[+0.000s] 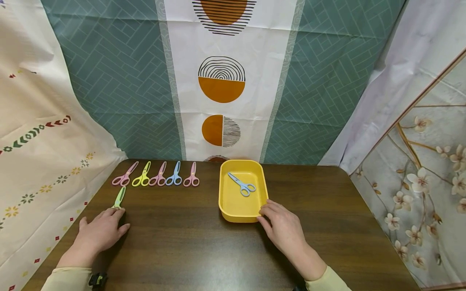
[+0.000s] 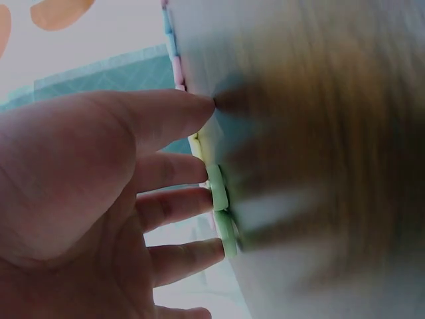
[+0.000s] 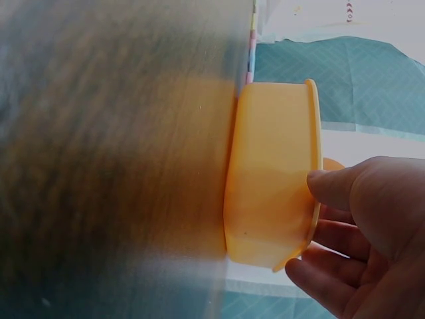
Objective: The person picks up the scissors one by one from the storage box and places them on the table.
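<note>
At the left of the table, my left hand (image 1: 100,230) touches the handles of light green scissors (image 1: 119,197) with outstretched fingertips. The left wrist view shows those green handles (image 2: 218,187) lying on the tabletop under the fingers, the thumb held apart. My right hand (image 1: 285,226) holds the near right corner of a yellow tray (image 1: 238,219). In the right wrist view the thumb lies against the tray's rim (image 3: 315,126), with the fingers around the corner. Blue scissors (image 1: 241,184) lie inside the tray, blades toward the far left.
Behind the green scissors runs a row of several scissors: pink (image 1: 125,174), yellow (image 1: 142,176), another pink, blue (image 1: 174,174) and pink (image 1: 191,176). They stand left of the tray on the dark wooden table (image 1: 189,246). Patterned cloths (image 1: 309,101) hang around the table.
</note>
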### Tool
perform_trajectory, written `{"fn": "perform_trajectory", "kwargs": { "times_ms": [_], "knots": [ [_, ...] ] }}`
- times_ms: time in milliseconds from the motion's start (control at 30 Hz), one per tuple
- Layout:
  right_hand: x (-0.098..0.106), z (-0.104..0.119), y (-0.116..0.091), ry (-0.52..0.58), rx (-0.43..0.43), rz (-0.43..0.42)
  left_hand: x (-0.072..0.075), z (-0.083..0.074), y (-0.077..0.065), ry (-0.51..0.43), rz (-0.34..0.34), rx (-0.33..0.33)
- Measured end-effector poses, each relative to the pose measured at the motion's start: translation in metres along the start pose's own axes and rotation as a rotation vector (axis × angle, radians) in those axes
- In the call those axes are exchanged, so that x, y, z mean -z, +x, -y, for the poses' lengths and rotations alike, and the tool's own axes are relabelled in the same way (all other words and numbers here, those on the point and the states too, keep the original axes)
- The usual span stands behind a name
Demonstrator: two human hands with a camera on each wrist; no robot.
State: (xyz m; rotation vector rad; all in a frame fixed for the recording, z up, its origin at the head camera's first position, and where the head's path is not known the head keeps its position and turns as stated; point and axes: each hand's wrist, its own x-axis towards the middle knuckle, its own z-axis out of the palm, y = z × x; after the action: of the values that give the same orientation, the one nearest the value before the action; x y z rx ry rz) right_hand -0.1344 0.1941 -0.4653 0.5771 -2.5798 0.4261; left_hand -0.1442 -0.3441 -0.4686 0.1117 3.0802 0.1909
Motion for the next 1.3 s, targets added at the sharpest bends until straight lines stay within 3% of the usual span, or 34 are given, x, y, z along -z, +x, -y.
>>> {"fn": "perform_trajectory", "kwargs": {
  "times_ms": [700, 1067, 1300],
  "knots": [
    [0.000, 0.000, 0.001, 0.000, 0.007, -0.004, 0.006, 0.015, -0.009, -0.022, -0.005, 0.000],
    [-0.002, 0.000, 0.000, -0.006, -0.007, 0.010, 0.004, 0.026, -0.002, -0.031, -0.001, 0.014],
    [-0.001, 0.000, 0.000, -0.010, -0.005, 0.005, 0.004, 0.030, -0.001, -0.019, -0.033, -0.030]
  ]
}}
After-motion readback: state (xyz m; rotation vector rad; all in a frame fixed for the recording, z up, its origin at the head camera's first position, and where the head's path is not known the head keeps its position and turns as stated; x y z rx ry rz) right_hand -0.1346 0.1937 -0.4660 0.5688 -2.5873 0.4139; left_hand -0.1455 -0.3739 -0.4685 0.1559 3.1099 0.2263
